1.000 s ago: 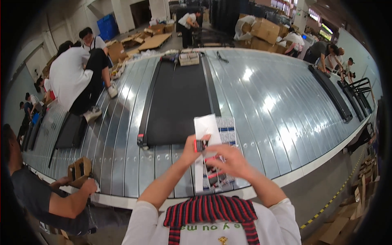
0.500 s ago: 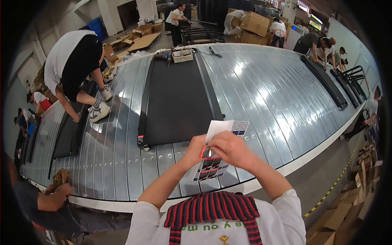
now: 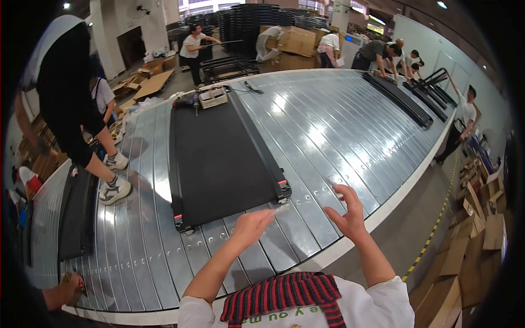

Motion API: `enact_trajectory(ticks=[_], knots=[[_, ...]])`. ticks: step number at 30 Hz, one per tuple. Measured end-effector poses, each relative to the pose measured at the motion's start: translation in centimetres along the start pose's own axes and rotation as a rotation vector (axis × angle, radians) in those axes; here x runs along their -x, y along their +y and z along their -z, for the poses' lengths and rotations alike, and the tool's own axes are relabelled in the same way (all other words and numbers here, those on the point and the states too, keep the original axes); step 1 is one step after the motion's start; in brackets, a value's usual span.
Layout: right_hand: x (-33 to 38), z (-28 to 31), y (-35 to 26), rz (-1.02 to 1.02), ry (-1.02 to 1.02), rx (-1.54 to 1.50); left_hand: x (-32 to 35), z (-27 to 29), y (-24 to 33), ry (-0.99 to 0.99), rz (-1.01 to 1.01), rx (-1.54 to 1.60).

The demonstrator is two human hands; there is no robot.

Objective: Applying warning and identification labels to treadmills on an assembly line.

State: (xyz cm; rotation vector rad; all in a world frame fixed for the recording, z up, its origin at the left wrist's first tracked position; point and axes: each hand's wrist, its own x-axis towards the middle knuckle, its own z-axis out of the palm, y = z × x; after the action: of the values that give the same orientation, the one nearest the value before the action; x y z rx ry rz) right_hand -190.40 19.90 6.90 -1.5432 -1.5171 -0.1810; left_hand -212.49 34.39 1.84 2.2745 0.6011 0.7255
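Note:
My left hand (image 3: 252, 226) is raised over the ribbed metal platform (image 3: 328, 126), fingers held together and pointing right. A thin clear sliver (image 3: 282, 207) shows at its fingertips; whether the hand grips it is unclear. My right hand (image 3: 346, 212) hovers near the platform's front edge with its fingers spread and nothing in it. Just beyond both hands lies a flat black treadmill (image 3: 221, 153), its near right corner cap (image 3: 283, 191) marked red. The printed sheets are out of sight.
A person (image 3: 71, 104) stands on the platform at the left, beside a second black treadmill (image 3: 76, 213). A small box of tools (image 3: 213, 97) sits at the far end. Cardboard boxes (image 3: 481, 240) are stacked on the floor at right. Another person's hand (image 3: 71, 284) reaches in at the lower left.
The printed sheets that both hands held are gone from view. My hands have come apart, the right one opening out to the right. The view has swung left.

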Motion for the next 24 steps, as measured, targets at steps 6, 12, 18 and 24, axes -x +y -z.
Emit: enact_trajectory(ticks=[6, 12, 18, 24], knots=[[0.8, -1.2, 0.7, -0.304, -0.420, -0.375, 1.1, 0.8, 0.9, -0.366, 0.157, 0.207], [1.9, -5.3, 2.2, -0.465, -0.656, -0.617, 0.9, -0.3, -2.6, -0.176, 0.372, 0.214], [-1.8, -9.3, 11.4, -0.606, -0.279, -0.478, -0.5, -1.2, -6.1, -0.177, 0.505, 0.023], [-6.1, -13.5, 21.9, -1.038, -0.563, -0.666, -6.1, -3.7, -7.7, -0.330, 0.264, -0.359]])
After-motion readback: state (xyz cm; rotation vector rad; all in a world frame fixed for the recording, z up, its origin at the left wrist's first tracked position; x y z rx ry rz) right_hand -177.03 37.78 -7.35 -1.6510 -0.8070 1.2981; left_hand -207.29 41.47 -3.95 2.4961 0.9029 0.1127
